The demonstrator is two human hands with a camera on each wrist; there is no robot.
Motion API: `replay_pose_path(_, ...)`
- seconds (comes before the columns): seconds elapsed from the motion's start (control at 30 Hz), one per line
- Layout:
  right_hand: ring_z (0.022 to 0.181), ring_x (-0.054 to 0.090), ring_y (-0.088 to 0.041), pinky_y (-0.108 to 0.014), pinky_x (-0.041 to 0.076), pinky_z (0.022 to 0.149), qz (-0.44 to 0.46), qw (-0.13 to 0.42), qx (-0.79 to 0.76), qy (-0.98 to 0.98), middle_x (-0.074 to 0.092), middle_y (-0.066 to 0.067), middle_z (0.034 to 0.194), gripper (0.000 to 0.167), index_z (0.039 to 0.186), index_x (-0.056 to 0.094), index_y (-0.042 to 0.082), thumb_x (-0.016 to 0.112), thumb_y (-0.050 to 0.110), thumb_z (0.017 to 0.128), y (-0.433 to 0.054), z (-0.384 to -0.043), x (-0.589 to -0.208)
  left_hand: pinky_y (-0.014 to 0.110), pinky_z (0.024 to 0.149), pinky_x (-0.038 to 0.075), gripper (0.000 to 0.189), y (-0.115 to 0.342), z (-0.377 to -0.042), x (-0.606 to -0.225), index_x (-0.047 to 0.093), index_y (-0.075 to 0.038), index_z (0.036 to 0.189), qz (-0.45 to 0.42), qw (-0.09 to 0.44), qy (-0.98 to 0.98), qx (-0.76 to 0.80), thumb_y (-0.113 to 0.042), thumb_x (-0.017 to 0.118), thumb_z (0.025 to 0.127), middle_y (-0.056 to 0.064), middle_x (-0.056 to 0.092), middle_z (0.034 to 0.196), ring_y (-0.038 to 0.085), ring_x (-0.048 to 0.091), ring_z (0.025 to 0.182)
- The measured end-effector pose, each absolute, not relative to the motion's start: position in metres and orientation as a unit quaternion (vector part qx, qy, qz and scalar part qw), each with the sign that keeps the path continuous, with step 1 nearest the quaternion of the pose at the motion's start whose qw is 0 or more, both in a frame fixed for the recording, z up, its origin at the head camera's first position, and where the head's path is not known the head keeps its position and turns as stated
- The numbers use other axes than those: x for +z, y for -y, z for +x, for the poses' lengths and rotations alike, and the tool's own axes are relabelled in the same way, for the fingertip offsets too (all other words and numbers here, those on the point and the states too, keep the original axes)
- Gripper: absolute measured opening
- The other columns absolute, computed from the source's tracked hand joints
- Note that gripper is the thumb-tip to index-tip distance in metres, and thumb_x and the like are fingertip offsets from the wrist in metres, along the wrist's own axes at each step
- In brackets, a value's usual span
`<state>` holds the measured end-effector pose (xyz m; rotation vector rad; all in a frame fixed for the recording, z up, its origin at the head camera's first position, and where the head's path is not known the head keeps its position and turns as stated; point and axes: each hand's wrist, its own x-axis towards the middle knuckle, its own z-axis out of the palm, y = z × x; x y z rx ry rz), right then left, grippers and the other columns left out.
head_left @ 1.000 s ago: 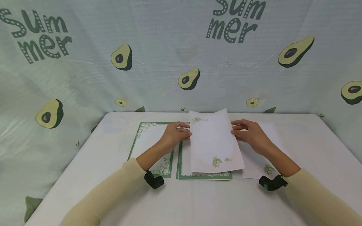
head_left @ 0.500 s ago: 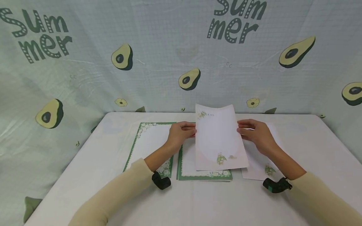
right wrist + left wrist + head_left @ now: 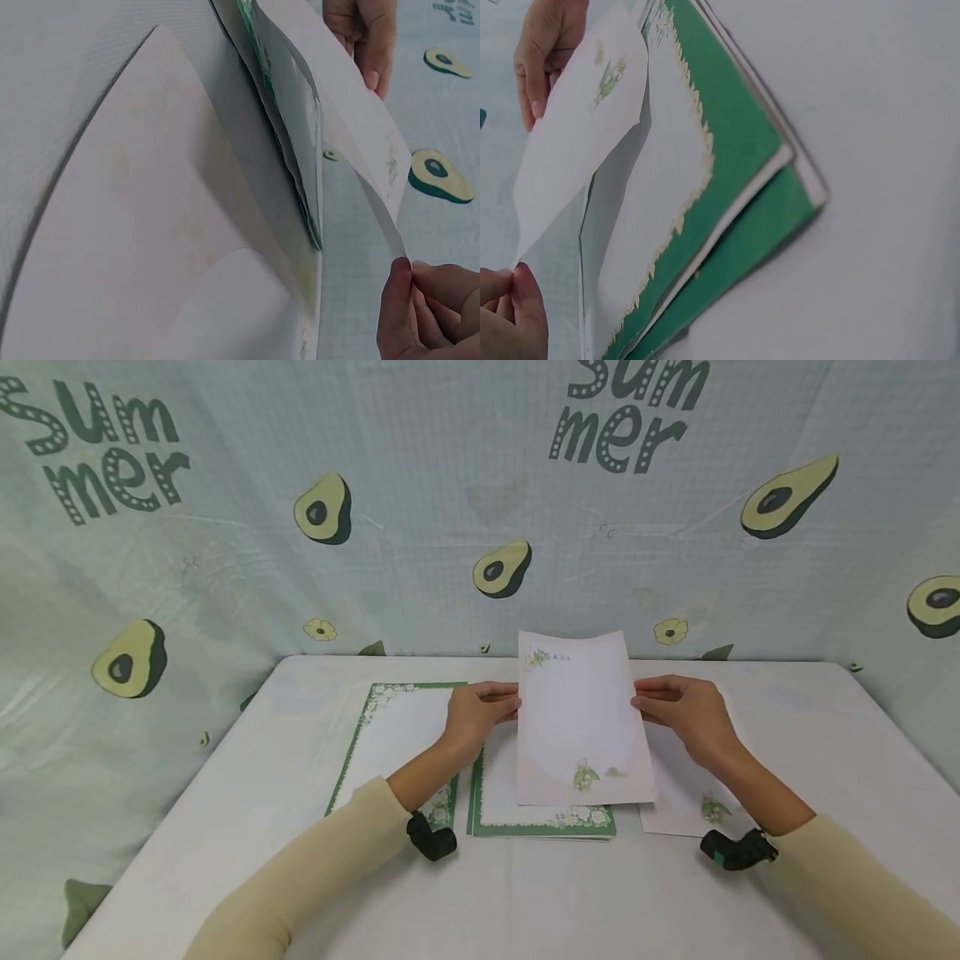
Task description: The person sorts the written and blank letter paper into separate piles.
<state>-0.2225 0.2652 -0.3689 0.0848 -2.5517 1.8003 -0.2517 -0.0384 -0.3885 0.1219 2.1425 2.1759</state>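
A pale pink sheet of paper with small green floral prints is held up between both hands. My left hand pinches its left edge, and my right hand pinches the right edge. Below the sheet lies a stack of green-bordered paper, partly hidden by it. In the left wrist view the sheet hangs above the stack, apart from it along the near side. The right wrist view has the thumb and fingers of the right hand closed on the sheet's edge.
To the left lies more green-bordered paper, partly under the left forearm. On the right, another pink sheet rests flat beneath the right hand. All lie on a white table before an avocado-print cloth.
Both hands have carried the pink sheet rightward and slightly up from its place a second ago. In the last half second it has shifted only a little. The papers on the table stay put.
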Motion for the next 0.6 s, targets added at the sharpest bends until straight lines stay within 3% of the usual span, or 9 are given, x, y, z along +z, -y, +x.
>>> replay_pose_path(0.3, 0.087, 0.072, 0.000, -0.019, 0.060, 0.081, 0.022, 0.022, 0.520, 0.854, 0.071, -0.019, 0.119, 0.040, 0.126, 0.067, -0.003, 0.074, 0.023, 0.096, -0.267, -0.220, -0.364, 0.032, 0.081, 0.064, 0.019, 0.036, -0.251, -0.386, 0.074, 0.007, 0.110, 0.049, 0.036, -0.682, 0.728, 0.002, 0.073, 0.091, 0.019, 0.074, 0.104, 0.018, 0.075, 0.085)
replay_pose_path(0.6, 0.086, 0.073, 0.000, -0.015, 0.059, 0.079, 0.018, 0.022, 0.514, 0.857, 0.075, -0.004, 0.109, 0.041, 0.124, 0.067, -0.003, 0.075, 0.025, 0.095, -0.282, -0.213, -0.361, 0.031, 0.080, 0.064, 0.019, 0.027, -0.250, -0.381, 0.073, 0.009, 0.109, 0.047, 0.051, -0.667, 0.742, 0.004, 0.074, 0.090, 0.020, 0.075, 0.101, 0.016, 0.074, 0.081)
